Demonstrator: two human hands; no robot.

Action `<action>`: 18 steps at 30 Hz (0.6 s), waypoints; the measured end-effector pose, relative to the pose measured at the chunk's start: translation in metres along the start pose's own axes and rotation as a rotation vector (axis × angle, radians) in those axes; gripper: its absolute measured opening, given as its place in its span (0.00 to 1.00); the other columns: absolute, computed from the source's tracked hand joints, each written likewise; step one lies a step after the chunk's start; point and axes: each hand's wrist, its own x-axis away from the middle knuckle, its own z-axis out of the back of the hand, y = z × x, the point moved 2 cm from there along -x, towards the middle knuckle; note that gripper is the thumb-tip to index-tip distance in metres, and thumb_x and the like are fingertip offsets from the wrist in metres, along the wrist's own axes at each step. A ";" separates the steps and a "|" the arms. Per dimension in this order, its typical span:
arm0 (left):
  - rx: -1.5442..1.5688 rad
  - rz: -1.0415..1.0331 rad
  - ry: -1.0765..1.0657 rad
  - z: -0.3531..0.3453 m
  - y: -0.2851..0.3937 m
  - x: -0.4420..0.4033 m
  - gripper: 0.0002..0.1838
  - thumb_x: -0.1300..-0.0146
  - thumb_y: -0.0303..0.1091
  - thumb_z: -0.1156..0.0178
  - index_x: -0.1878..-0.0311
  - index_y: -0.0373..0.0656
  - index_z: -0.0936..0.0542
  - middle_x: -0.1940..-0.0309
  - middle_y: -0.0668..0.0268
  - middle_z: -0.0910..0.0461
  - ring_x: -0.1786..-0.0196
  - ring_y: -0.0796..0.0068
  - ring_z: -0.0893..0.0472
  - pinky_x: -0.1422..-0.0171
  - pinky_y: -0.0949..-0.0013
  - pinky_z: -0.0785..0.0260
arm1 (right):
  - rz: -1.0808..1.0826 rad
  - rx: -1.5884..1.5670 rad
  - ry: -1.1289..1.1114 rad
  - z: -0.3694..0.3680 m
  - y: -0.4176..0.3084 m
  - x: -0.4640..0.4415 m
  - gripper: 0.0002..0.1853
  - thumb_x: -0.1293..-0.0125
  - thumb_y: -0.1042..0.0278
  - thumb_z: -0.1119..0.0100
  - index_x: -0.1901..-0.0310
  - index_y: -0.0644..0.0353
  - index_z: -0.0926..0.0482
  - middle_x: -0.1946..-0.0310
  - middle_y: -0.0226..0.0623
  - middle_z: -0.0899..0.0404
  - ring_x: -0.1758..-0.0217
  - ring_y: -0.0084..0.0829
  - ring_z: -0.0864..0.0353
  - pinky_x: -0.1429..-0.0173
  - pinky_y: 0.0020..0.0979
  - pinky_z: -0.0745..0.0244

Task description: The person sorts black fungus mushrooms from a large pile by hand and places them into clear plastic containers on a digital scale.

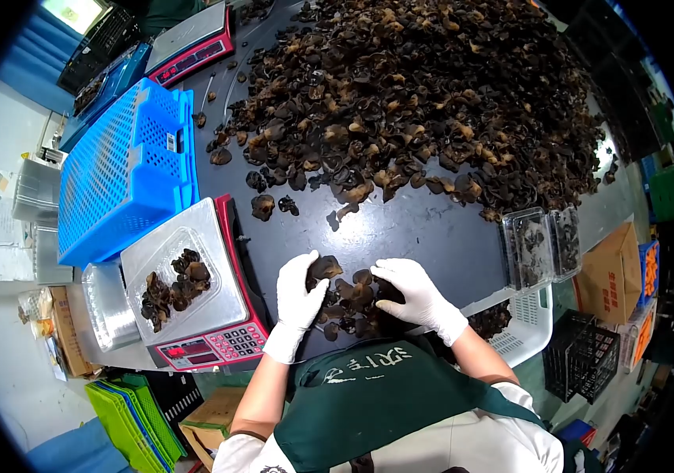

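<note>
Both my hands wear white gloves and rest low over the dark table, on either side of a small heap of wood ear mushrooms (355, 298). My left hand (299, 293) curls its fingers and thumb round a brown wood ear piece at the heap's left edge. On the opposite side, my right hand (417, 293) is bent round darker wood ear pieces, its thumb pointing in toward the heap. To the left, a red and silver scale (136, 272) carries a clear plastic tray (214, 293) with a few wood ears in it.
A large pile of wood ears (431, 102) covers the table's far side. Blue crates (100, 169) stand at left, near a second scale (191, 39). Clear boxes (528, 248) sit at the right edge above a white basket (538, 327). Stacked clear trays (108, 307) flank the near scale.
</note>
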 end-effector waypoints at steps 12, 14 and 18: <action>0.410 -0.177 -0.566 0.023 0.096 0.004 0.24 0.51 0.28 0.34 0.46 0.40 0.22 0.48 0.57 0.22 0.42 0.56 0.25 0.35 0.58 0.34 | -0.314 -0.072 0.267 0.060 0.027 0.016 0.21 0.43 0.67 0.36 0.47 0.58 0.21 0.48 0.41 0.21 0.42 0.42 0.25 0.35 0.38 0.32; 0.374 -0.239 -0.451 0.021 0.083 0.007 0.27 0.51 0.30 0.33 0.44 0.40 0.23 0.45 0.56 0.24 0.40 0.55 0.27 0.33 0.57 0.36 | -0.325 -0.092 0.256 0.069 0.027 0.016 0.23 0.46 0.63 0.32 0.47 0.57 0.22 0.47 0.41 0.22 0.41 0.42 0.26 0.35 0.39 0.32; -0.015 0.008 -0.172 0.018 0.018 0.011 0.47 0.55 0.46 0.26 0.32 0.40 0.34 0.33 0.46 0.37 0.30 0.44 0.40 0.27 0.49 0.48 | 0.006 0.110 -0.161 0.063 0.007 0.012 0.47 0.58 0.50 0.25 0.34 0.54 0.33 0.36 0.45 0.32 0.32 0.47 0.36 0.28 0.45 0.44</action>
